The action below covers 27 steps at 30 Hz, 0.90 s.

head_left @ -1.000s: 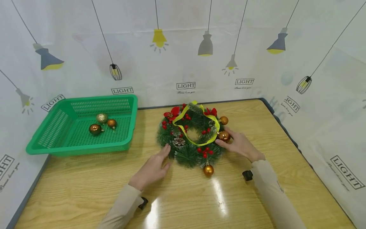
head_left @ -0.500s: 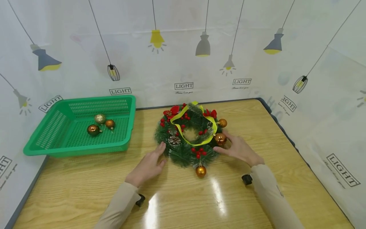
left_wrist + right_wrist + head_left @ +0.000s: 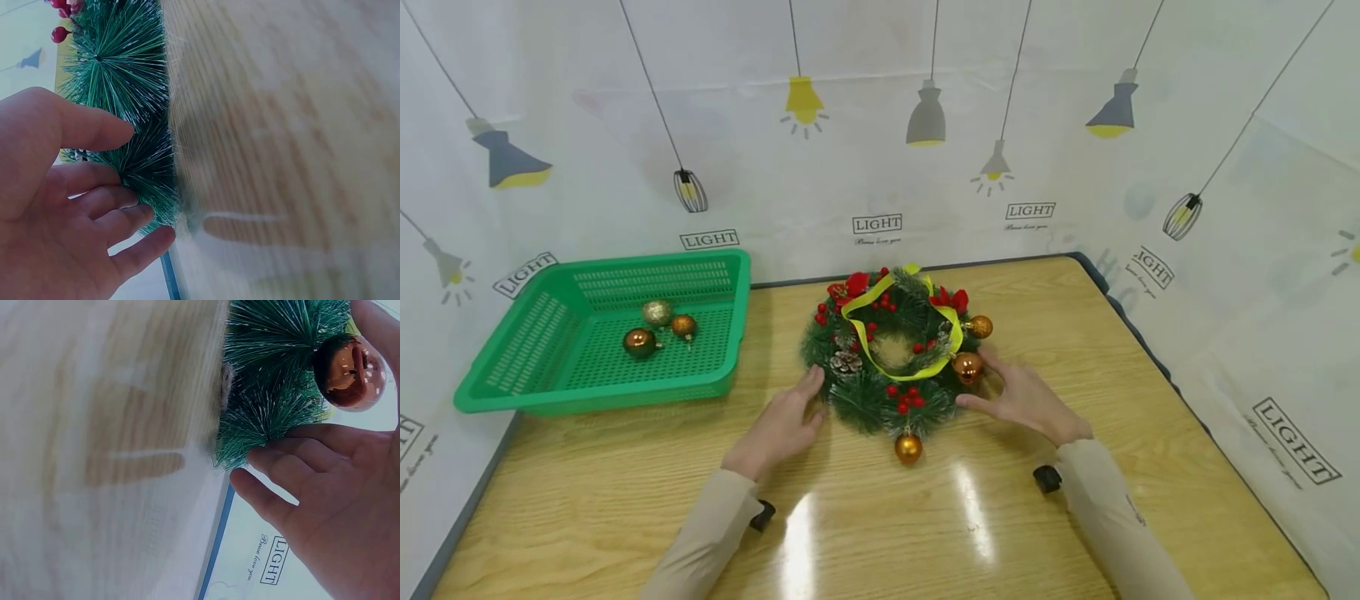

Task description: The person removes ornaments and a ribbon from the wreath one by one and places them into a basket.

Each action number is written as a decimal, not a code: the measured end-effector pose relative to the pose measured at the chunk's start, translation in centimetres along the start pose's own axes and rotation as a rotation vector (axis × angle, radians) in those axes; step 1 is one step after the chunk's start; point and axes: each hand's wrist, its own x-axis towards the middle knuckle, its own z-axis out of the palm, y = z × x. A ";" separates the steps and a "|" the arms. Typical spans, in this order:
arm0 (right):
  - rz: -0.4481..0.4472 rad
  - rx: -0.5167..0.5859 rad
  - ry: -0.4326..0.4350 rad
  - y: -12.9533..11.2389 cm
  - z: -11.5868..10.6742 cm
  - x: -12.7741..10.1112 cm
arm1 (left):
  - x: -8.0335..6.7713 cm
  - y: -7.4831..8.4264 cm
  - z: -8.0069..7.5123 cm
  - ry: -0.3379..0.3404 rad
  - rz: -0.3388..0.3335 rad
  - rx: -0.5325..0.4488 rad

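A green Christmas wreath (image 3: 859, 407) lies flat on the wooden table, with red berries, red flowers and a frosted pine cone (image 3: 846, 362). Over it loops a yellow ribbon (image 3: 957, 337). Along its edge hang a shiny copper bauble (image 3: 967, 368), a glittery one (image 3: 981, 327) and a gold one (image 3: 907, 449) at the front. My left hand (image 3: 777, 428) touches the wreath's left edge with relaxed fingers. On the right side, my right hand (image 3: 1028, 405) rests its fingers against the needles, beside the copper bauble. Neither hand curls round anything in the wrist views.
A green plastic basket (image 3: 602, 395) stands at the left of the table. Inside lie a pale gold bauble (image 3: 657, 313), a small copper one (image 3: 683, 326) and a larger brown one (image 3: 640, 342). A lamp-printed curtain hangs close behind the table.
The wreath has turned clockwise on the table between my hands. Its front gold bauble has swung left, and the right-hand baubles have come slightly nearer me. The whole view has shifted a little.
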 end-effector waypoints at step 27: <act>-0.057 0.014 0.009 -0.5 0.6 -1.0 | 1.0 -0.7 -0.9 -0.045 -0.066 -0.032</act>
